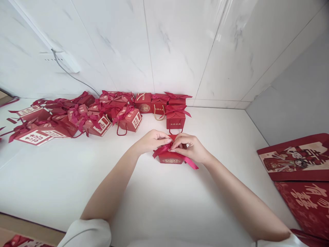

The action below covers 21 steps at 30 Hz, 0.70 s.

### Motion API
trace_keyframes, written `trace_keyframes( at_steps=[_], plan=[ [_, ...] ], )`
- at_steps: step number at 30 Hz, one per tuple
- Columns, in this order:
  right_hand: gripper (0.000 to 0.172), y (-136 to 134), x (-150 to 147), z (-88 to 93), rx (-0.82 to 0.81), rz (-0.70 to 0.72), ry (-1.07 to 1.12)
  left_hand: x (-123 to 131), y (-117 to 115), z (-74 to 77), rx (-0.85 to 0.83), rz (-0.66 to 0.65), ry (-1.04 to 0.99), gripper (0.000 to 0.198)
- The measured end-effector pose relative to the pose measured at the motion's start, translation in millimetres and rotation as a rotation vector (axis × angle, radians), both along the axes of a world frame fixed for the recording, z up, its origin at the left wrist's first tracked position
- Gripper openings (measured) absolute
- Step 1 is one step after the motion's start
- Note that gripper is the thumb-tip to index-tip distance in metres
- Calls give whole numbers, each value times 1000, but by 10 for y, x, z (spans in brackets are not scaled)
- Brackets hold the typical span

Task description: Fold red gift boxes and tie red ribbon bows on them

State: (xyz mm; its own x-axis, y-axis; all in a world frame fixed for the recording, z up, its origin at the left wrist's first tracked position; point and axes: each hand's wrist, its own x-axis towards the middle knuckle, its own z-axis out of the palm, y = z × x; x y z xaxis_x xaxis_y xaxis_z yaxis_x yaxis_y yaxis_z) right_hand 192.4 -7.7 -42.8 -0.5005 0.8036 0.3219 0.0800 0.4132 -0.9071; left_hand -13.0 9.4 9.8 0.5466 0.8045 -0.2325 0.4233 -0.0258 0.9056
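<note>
In the middle of the white table, a small red gift box (171, 159) with a gold print on its front stands below both my hands. A dark pink ribbon (191, 163) lies across its top, one tail hanging to the left and a longer one to the right. My left hand (156, 140) is closed, thumb and fingers pinching the ribbon at the centre of the top. From the other side my right hand (189, 146) pinches the same ribbon close to the left fingertips. The exact form of the ribbon between my fingers is partly hidden.
Just behind stands another red gift box (175, 120) with a bow and cord handle. Several more ribboned boxes (92, 120) crowd the back left along the tiled wall (123, 44). Red printed bags (295, 161) lie at the right edge. A grey cable (74, 79) hangs from a socket.
</note>
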Motion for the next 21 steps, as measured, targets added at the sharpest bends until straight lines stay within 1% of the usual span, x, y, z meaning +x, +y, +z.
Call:
trace_keyframes(
  at_steps=[3,5,9,12,13,14,16,17,21],
  plan=[
    [11,2,17,5,38,19,-38,-17,-9,21,-27,-48,-20,28],
    [12,10,38,25,55,38,-71,-25,-14,25,-66,-76,-24,31],
    [14,26,75,97,55,98,-114,-21,-16,-11,-71,-55,-37,33],
    [9,29,89,136,8,106,-145,-5,-15,-50,-66,-39,-57,33],
    [6,29,91,142,-23,92,-152,0,-18,-56,-58,-34,-56,32],
    [6,27,92,146,-54,77,-156,6,-22,-58,-42,-31,-50,31],
    [14,24,94,151,-99,64,-152,15,-37,-47,3,-28,-31,27],
    [15,24,95,155,-104,67,-150,18,-49,-36,27,-28,-16,25],
    [12,29,102,187,-84,87,-153,37,-104,19,149,13,95,18]
  ],
)
